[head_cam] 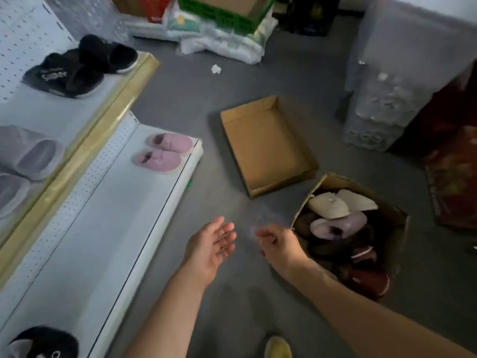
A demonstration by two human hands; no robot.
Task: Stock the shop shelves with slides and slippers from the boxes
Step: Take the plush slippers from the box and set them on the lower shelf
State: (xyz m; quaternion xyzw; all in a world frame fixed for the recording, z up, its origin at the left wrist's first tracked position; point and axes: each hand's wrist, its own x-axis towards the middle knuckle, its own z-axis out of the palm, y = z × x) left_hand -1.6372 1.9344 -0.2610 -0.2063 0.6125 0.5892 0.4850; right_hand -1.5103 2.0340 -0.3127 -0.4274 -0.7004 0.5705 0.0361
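A cardboard box point(398, 215) on the grey floor at the right holds several slippers: cream, lilac, brown and dark red. Both my hands hover over the floor just left of it. My left hand point(210, 248) is held palm up with straight fingers and holds nothing. My right hand point(280, 248) has loosely curled fingers by the box's near corner; a faint clear film may lie between the hands, too blurred to tell. A pink slipper pair point(162, 153) sits on the lower white shelf point(85, 249). A black fuzzy pair point(80, 65) sits on the upper shelf.
An empty shallow cardboard tray point(268, 146) lies on the floor ahead. Grey slides point(28, 156) rest on the upper shelf at left, a black-and-white fuzzy slipper point(42, 342) on the lower one. Boxes and plastic bags point(222, 34) crowd the back; wrapped stacks point(382, 109) stand at right.
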